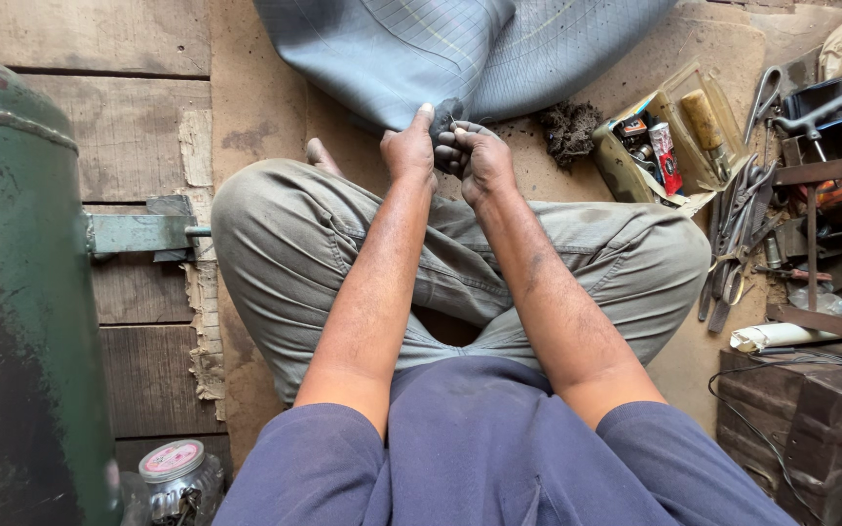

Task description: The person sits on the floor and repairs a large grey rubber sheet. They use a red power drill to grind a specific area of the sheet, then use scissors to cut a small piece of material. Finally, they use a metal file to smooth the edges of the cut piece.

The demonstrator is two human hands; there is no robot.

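I sit cross-legged on the floor. My left hand (408, 148) and my right hand (478, 156) are together in front of my knees, both closed on a small dark piece (446, 112) at the edge of a grey rubber inner tube (421, 49). My left thumb presses on top of the dark piece. My right fingers curl around it from the right. The tube spreads across the floor beyond my hands.
A green metal tank (12, 292) stands at the left. An open tray of small tools (660, 146) lies at the right, with scissors and pliers (733, 224) beside it. A dark scrap clump (569, 129) lies near the tube. A glass jar (175, 477) sits bottom left.
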